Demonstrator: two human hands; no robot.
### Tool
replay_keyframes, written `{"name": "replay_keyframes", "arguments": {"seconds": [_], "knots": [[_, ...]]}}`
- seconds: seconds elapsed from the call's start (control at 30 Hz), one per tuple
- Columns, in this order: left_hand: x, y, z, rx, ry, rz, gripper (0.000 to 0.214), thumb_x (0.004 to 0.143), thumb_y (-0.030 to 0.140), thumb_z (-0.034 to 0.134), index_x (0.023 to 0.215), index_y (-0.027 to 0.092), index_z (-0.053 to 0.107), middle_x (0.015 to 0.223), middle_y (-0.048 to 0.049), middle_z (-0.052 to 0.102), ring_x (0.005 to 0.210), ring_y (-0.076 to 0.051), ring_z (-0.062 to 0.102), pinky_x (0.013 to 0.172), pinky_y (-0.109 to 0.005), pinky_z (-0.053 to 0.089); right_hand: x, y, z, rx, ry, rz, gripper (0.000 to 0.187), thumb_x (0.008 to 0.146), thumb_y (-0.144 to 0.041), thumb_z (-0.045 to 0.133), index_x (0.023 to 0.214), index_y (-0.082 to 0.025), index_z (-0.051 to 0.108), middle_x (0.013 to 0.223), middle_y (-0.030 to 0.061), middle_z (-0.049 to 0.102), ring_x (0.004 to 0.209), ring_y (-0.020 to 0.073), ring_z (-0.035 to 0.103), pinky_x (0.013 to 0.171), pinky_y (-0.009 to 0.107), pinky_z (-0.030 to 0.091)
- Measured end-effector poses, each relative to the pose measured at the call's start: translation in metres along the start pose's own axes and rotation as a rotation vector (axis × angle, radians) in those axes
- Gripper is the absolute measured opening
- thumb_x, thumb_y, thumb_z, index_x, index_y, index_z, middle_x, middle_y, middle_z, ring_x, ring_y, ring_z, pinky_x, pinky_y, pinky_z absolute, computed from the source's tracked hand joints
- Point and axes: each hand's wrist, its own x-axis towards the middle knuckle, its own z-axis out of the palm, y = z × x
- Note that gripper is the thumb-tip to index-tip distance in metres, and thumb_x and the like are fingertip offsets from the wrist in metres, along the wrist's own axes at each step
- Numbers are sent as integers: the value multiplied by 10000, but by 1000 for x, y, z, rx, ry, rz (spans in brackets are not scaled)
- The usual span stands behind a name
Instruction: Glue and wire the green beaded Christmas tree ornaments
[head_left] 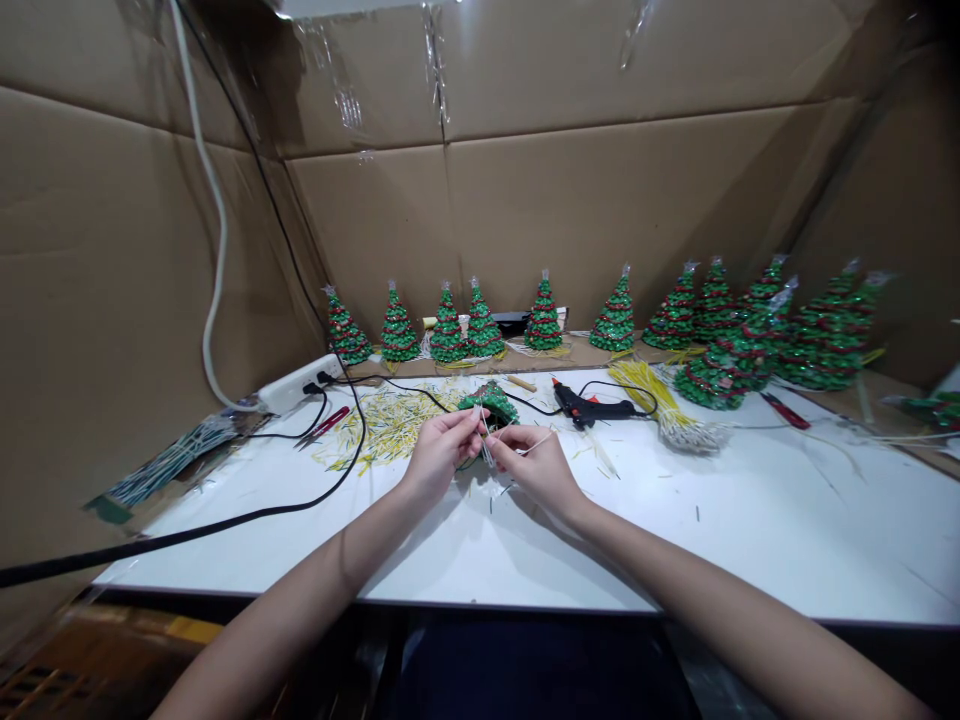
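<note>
My left hand [439,452] and my right hand [534,465] meet over the middle of the white table [750,540]. Both are closed in a pinch on thin white wires [487,445] that lead to a small green beaded tree [491,402] lying just behind my fingers. My left fingers also touch the tree's lower edge. A short white wire end sticks out to the right from my right hand.
A black glue gun [592,408] lies right of the tree, its cable running left. Yellow-white wire bundle [664,410], cut wire scraps [382,425], red snips [324,425], a power strip [300,385]. Several finished green trees [544,318] line the back. Cardboard walls [112,300] enclose the table.
</note>
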Motion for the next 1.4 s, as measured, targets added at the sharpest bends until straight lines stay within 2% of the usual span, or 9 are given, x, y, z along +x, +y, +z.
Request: {"name": "replay_keyframes", "arguments": {"seconds": [0.2, 0.4, 0.53, 0.6, 0.93, 1.13, 1.27, 1.4], "knots": [[0, 0, -2, 9, -23, -24, 332, 646, 346, 789, 847, 95, 707, 677, -11, 578, 467, -21, 423, 425, -143, 315, -1, -1, 0, -72, -7, -7, 226, 784, -263, 569, 677, -126, 714, 566, 20, 619, 524, 112, 501, 512, 216, 376], [1, -1, -5, 63, -43, -61, 327, 694, 341, 751, 883, 78, 704, 482, 31, 469, 435, -35, 391, 425, -146, 263, -1, 1, 1, -101, -36, -42, 229, 782, -230, 555, 644, -120, 699, 556, 14, 609, 529, 103, 496, 515, 207, 359], [1, -1, -4, 86, -42, -58, 312, 694, 335, 747, 873, 82, 709, 688, -44, 620, 446, -21, 402, 422, -158, 262, -1, 3, 0, -126, -46, -49, 238, 784, -221, 546, 621, -120, 687, 548, 6, 596, 522, 95, 480, 515, 206, 348], [0, 0, -3, 84, -36, -60, 314, 687, 334, 753, 876, 87, 711, 771, -60, 643, 453, -13, 408, 424, -157, 265, 0, 3, 0, -138, -48, -44, 242, 784, -219, 543, 613, -119, 682, 544, 4, 590, 522, 94, 478, 514, 206, 344], [-1, 1, -3, 74, -32, -66, 346, 673, 331, 771, 906, 81, 714, 682, -8, 558, 467, -10, 390, 429, -147, 259, 1, 1, 0, -108, -56, 15, 246, 783, -251, 552, 621, -119, 681, 523, 7, 584, 504, 100, 488, 499, 209, 350], [0, 2, -3, 76, -35, -32, 344, 646, 340, 788, 860, 84, 703, 643, -1, 553, 462, -17, 390, 433, -151, 245, 3, 0, -2, -13, -8, 84, 293, 777, -370, 606, 718, -100, 702, 577, 31, 607, 506, 118, 501, 478, 222, 360], [-1, 0, -3, 160, -63, 15, 349, 690, 396, 746, 846, 90, 688, 472, 42, 472, 417, -36, 366, 421, -166, 216, 2, 0, -3, -97, -14, 22, 320, 827, -374, 570, 700, -116, 710, 567, 24, 596, 513, 116, 492, 498, 226, 354], [0, -2, -4, 231, -80, 17, 384, 687, 437, 736, 839, 88, 688, 484, 37, 485, 414, -41, 381, 414, -171, 226, 2, 2, -3, -233, -85, -87, 285, 863, -295, 536, 711, -159, 735, 616, 18, 630, 568, 114, 506, 569, 224, 364]]}}
